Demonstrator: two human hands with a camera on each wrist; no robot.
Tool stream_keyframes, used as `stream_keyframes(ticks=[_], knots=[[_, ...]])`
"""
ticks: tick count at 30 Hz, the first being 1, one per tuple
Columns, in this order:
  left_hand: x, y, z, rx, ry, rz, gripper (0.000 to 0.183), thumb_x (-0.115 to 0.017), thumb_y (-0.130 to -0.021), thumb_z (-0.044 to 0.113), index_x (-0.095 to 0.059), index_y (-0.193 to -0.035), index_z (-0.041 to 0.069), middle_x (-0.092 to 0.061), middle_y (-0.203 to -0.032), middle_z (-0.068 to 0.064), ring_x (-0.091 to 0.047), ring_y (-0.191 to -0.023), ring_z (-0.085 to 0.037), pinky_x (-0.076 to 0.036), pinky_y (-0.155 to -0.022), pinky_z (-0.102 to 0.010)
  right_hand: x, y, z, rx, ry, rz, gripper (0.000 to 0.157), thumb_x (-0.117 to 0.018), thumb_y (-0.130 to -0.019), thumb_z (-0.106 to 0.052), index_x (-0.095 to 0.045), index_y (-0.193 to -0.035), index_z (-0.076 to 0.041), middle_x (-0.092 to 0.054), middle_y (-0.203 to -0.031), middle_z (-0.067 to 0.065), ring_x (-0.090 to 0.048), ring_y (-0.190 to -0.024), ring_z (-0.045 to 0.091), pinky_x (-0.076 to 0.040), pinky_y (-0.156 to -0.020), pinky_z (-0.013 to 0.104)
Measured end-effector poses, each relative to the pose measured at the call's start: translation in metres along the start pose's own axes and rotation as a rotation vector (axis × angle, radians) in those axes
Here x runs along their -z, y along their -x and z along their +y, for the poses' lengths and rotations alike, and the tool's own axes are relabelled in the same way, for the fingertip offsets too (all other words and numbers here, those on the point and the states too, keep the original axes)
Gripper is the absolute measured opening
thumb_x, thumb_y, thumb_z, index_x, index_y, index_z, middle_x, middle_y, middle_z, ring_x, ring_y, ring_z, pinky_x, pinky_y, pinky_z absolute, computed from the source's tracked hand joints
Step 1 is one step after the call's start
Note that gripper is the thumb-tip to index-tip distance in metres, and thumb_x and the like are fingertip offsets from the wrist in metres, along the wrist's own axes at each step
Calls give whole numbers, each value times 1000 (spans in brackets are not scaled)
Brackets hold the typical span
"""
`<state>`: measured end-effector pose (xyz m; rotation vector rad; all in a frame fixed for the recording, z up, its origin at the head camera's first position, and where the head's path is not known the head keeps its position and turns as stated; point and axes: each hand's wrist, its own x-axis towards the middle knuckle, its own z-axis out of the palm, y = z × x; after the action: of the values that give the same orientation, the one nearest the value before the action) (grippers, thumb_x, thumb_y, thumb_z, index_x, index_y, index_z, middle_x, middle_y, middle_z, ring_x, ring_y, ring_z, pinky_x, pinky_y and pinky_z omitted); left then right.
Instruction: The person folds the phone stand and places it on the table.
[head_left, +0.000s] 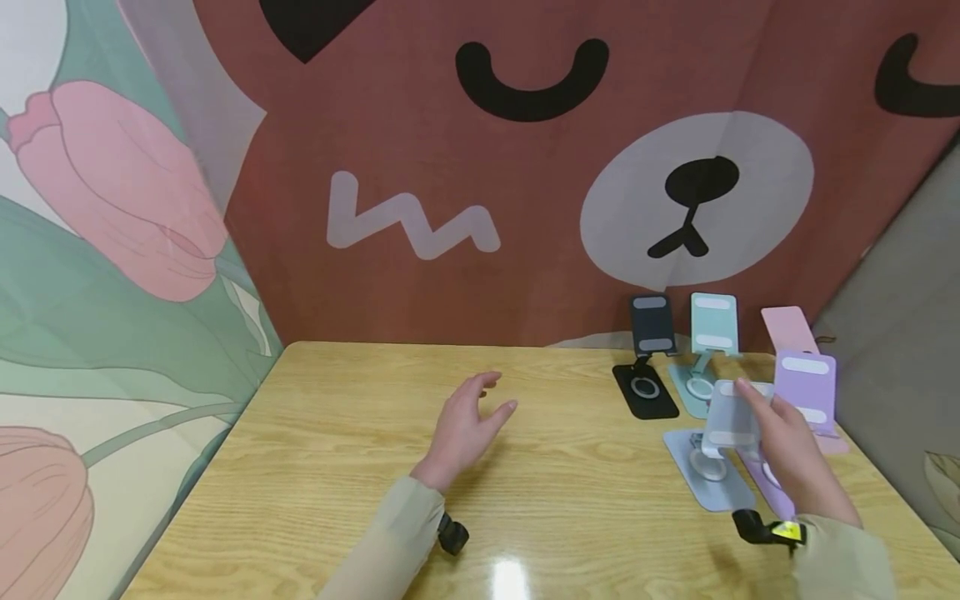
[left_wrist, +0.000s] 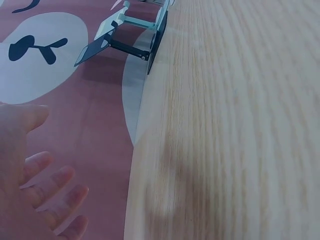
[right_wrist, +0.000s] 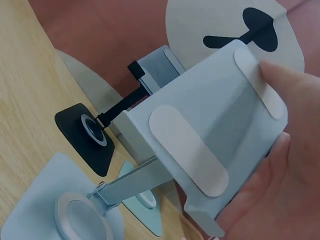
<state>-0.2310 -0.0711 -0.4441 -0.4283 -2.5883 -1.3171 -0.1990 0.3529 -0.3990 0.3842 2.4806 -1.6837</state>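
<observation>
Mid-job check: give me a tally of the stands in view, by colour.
Black stand: 1
Mint green stand: 1
Pink stand: 1
Purple stand: 1
Pale blue stand: 1
Total: 5

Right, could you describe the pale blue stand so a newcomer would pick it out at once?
Start with the wooden table and look to its right side. In front of the black stand and the mint stand is the pale blue stand. Unlike its neighbours, it is gripped by the right hand.
</observation>
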Motion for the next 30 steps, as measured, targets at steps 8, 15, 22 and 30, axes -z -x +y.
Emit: stream_keyframes(ticks=[8,15,22,30], knots=[[-3,1,-2,7,22,-10,56,-68,-99,40,-54,-145,12,-59,-136,-5,-56,-122,-32,-47,-97,-46,-1,-1,4,10,-32,10,105,-37,-98,-72,-7,-157,9,-11,-160,35,-18,-139,52,-19,-109,73],[-4,1,-2,19,26,-14,55,-67,-99,42,-53,-145,15,-59,-136,-5,-56,-121,-29,-47,-97,-45,-5,-2,3,16,-42,39,106,-38,-97,-73,-10,-157,10,-15,-159,34,-23,-136,51,-21,-109,71],[-4,3,-1,16,39,-32,57,-66,-100,41,-51,-147,12,-58,-138,-9,-56,-122,-32,-47,-96,-48,-13,-6,-2,-7,-42,121,106,-41,-95,-75,-16,-158,6,-20,-158,33,-28,-133,50,-26,-108,70],[-5,2,-1,13,33,-44,59,-65,-100,43,-50,-147,12,-58,-138,-8,-56,-122,-31,-47,-97,-48,-26,-4,-13,42,-47,162,99,-44,-95,-73,-30,-154,6,-32,-153,31,-37,-128,44,-33,-104,67]])
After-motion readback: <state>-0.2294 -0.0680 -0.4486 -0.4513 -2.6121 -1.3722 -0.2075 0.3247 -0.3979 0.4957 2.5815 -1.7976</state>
